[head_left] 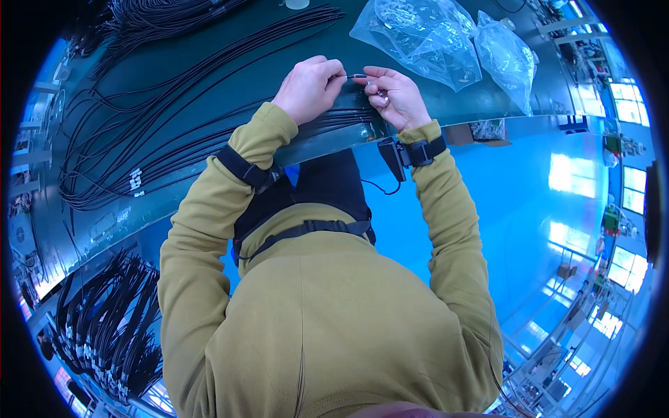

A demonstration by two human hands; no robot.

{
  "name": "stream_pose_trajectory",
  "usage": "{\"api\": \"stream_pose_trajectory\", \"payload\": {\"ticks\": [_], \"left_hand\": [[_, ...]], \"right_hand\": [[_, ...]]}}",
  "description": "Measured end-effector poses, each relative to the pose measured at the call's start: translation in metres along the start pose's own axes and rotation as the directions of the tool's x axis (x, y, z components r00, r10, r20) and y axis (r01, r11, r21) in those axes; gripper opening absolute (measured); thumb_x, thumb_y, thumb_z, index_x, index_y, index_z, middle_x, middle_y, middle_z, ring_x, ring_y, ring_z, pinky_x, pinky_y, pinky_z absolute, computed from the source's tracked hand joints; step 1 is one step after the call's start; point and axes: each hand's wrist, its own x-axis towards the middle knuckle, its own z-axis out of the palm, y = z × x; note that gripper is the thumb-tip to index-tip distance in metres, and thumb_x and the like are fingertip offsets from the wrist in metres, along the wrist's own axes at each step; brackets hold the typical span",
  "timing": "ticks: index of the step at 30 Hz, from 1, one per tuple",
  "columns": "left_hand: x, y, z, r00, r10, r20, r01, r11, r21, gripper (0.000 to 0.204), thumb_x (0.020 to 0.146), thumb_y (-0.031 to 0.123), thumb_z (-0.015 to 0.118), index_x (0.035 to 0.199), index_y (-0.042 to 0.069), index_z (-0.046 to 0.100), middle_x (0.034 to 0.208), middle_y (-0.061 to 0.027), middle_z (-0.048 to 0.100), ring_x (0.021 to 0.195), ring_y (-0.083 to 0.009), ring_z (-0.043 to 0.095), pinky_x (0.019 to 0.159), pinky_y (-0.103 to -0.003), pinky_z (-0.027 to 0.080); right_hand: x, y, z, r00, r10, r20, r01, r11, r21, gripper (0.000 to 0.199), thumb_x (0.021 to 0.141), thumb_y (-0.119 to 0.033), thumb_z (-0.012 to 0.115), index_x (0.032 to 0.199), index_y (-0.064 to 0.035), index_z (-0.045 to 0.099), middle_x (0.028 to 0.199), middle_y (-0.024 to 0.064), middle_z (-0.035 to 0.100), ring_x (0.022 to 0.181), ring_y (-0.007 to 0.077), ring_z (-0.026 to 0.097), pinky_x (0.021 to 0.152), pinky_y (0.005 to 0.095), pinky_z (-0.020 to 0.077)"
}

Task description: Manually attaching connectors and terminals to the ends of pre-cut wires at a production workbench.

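My left hand (310, 89) is closed in a pinch near the table's front edge, holding a thin black cable by its end. The cable end (357, 76) points right, toward my other hand, and a light section shows just beyond my left fingertips. My right hand (398, 99) is partly curled, with its index finger at the cable's tip. Small shiny metal pieces (382, 93) sit among its fingers; their exact kind is too small to make out. Long black cables (167, 104) lie across the green table (230, 80), some passing under my left hand.
Clear plastic bags (421, 42) with small contents lie at the far right, beside another bag (505, 59). A thick cable bundle (164, 24) rests at the far left. More cables (111, 327) hang on a rack at lower left. An open cardboard box (460, 134) sits below the table edge.
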Motion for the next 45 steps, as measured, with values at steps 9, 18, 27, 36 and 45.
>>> {"api": "stream_pose_trajectory", "payload": {"ticks": [9, 18, 27, 36, 45], "left_hand": [[0.001, 0.0, -0.004, 1.0, -0.017, -0.006, 0.017, 1.0, -0.007, 0.009, 0.084, 0.011, 0.064, 0.086, 0.002, 0.064, 0.074, -0.0131, 0.059, 0.071, -0.0295, 0.06, 0.065, -0.037, 0.048], [0.002, -0.001, -0.005, 1.0, -0.025, -0.006, 0.025, 1.0, -0.004, 0.01, 0.084, 0.011, 0.064, 0.086, 0.001, 0.065, 0.075, -0.0135, 0.06, 0.071, -0.0291, 0.06, 0.064, -0.036, 0.048], [0.005, -0.002, -0.006, 0.999, -0.031, -0.039, 0.03, 0.999, -0.034, 0.009, 0.083, 0.012, 0.063, 0.084, 0.003, 0.065, 0.074, -0.015, 0.059, 0.072, -0.0331, 0.061, 0.066, -0.041, 0.05], [0.002, -0.003, -0.003, 1.0, -0.006, -0.002, 0.006, 1.0, 0.02, 0.009, 0.084, 0.011, 0.063, 0.087, 0.002, 0.065, 0.076, -0.0139, 0.059, 0.073, -0.0312, 0.06, 0.066, -0.038, 0.049], [-0.001, 0.006, 0.006, 0.999, 0.01, -0.035, -0.009, 1.0, 0.019, 0.009, 0.084, 0.011, 0.061, 0.092, 0.008, 0.063, 0.084, -0.0138, 0.059, 0.077, -0.0344, 0.06, 0.068, -0.042, 0.051]], "right_hand": [[0.012, 0.001, -0.01, 0.998, 0.054, -0.011, -0.053, 0.997, 0.062, 0.023, 0.098, -0.009, 0.048, 0.114, 0.007, 0.043, 0.098, 0.0206, 0.059, 0.064, 0.0095, 0.047, 0.048, 0.0184, 0.0382], [0.009, 0.0, -0.005, 1.0, 0.007, 0.014, -0.007, 0.999, 0.05, 0.022, 0.098, -0.011, 0.05, 0.112, 0.005, 0.046, 0.095, 0.0176, 0.06, 0.065, 0.0093, 0.049, 0.049, 0.019, 0.0393], [-0.001, 0.0, -0.005, 0.993, -0.06, 0.097, 0.071, 0.991, -0.113, 0.02, 0.096, -0.012, 0.056, 0.111, -0.0001, 0.058, 0.085, 0.0049, 0.059, 0.063, 0.0035, 0.045, 0.047, 0.0158, 0.0355], [-0.007, 0.002, 0.003, 0.986, -0.14, 0.094, 0.16, 0.952, -0.261, 0.02, 0.094, -0.006, 0.055, 0.111, 0.0009, 0.063, 0.082, 0.0005, 0.057, 0.062, 0.0022, 0.044, 0.047, 0.0155, 0.0349], [-0.004, 0.013, 0.017, 0.929, -0.342, 0.141, 0.359, 0.743, -0.565, 0.022, 0.089, -0.009, 0.06, 0.108, 0.0018, 0.062, 0.077, -0.0013, 0.059, 0.06, 0.002, 0.048, 0.049, 0.0171, 0.0385]]}}
